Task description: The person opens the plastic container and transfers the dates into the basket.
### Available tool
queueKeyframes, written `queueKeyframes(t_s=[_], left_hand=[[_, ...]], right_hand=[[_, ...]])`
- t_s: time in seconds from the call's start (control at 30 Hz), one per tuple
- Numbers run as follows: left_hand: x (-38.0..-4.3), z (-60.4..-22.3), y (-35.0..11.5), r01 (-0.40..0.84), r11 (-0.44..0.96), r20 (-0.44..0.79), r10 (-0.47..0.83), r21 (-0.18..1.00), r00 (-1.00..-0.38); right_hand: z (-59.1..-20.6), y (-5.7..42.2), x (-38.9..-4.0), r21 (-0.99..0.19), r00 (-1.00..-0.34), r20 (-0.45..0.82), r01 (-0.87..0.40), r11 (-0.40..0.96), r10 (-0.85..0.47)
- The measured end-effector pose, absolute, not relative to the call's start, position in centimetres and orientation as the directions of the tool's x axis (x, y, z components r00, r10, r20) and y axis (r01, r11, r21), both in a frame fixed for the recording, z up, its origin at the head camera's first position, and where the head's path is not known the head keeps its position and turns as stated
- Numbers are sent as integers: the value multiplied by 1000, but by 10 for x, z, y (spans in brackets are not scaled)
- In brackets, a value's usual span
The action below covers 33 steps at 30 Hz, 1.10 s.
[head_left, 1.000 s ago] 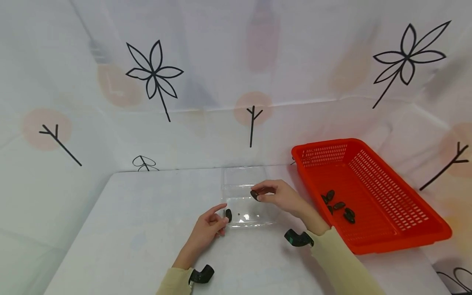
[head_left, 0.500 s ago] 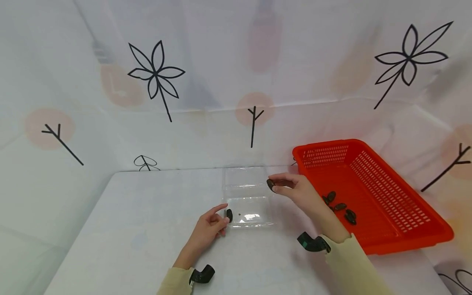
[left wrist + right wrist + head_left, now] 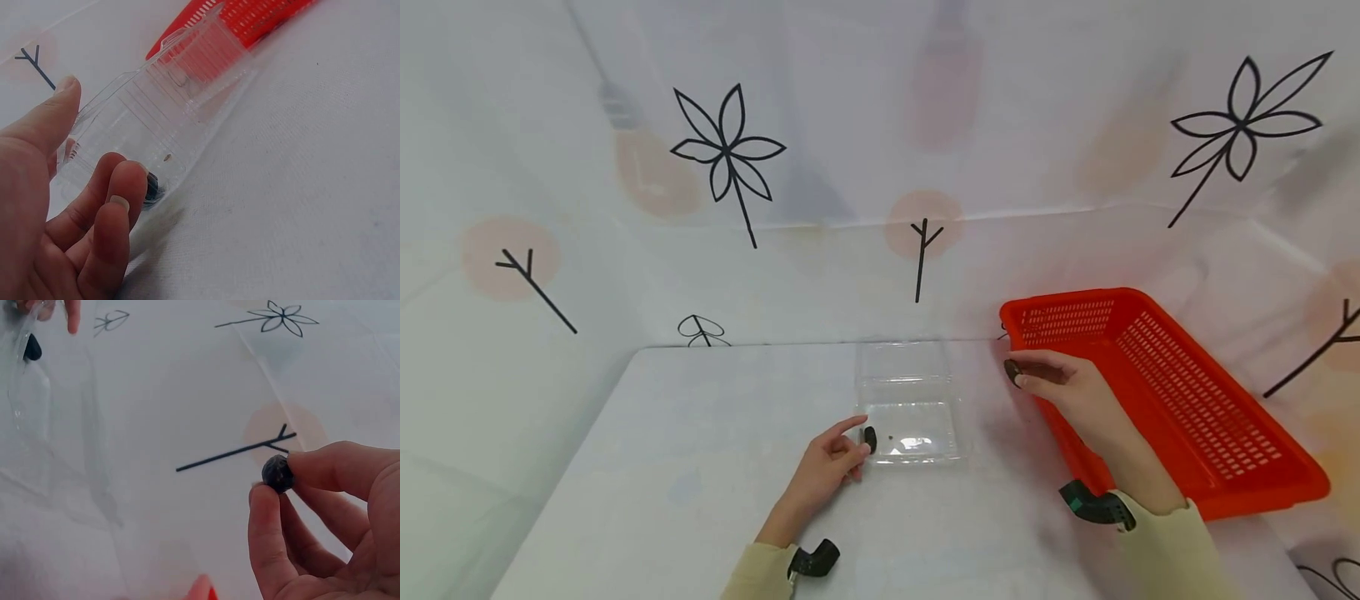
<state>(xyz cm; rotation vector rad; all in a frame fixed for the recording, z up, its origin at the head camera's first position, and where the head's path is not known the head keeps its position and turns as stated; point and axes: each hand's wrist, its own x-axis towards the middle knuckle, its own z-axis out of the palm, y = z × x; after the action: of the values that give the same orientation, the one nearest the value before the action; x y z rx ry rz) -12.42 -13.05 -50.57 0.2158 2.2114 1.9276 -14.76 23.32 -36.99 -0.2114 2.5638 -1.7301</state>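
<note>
My right hand (image 3: 1078, 396) pinches a dark oval piece (image 3: 1012, 372), which looks like a dried date, between thumb and fingertips near the red basket's left rim. The right wrist view shows it end-on, nearly round. My left hand (image 3: 823, 467) grips the left edge of a clear plastic box (image 3: 917, 417) with its lid folded back. Inside the box, by those fingers, lies another dark oval piece (image 3: 870, 439). In the left wrist view, the fingers (image 3: 103, 244) curl against the box wall and partly cover that dark piece (image 3: 152, 187).
A red perforated basket (image 3: 1195, 375) stands on the right of the white-covered table (image 3: 677, 467); my right hand and forearm cover part of its inside. A tiny dark speck (image 3: 891, 437) lies in the box. Patterned white cloth (image 3: 850, 275) hangs behind.
My right hand has moved right from above the box to the basket's left rim, carrying the dark piece. The pieces inside the basket are now hidden behind it. My left hand stays at the box.
</note>
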Motion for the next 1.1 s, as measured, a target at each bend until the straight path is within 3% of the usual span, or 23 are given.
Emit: queueKeyframes(t_s=[0.27,0.7,0.93,1.1], left_hand=[[-125,-506,-129,-24,158,-63,242,987,-968],[-124,-506,-128,-11,151,-46,228,988,-972],[-118,-487,-125,-11,158,-47,225,987,-973],[-122,-500,-127,-11,181,-52,221,983,-974]], right_hand=[[-374,287,-141,-895,-994,17,-63,441,-108],[-389,357,-151,-836,-986,-135,59,546,-101],[-402,370,-159,-815,-978,-170,69,576,-124],[-404,371,-160,-807,-973,-170,47,588,-155]])
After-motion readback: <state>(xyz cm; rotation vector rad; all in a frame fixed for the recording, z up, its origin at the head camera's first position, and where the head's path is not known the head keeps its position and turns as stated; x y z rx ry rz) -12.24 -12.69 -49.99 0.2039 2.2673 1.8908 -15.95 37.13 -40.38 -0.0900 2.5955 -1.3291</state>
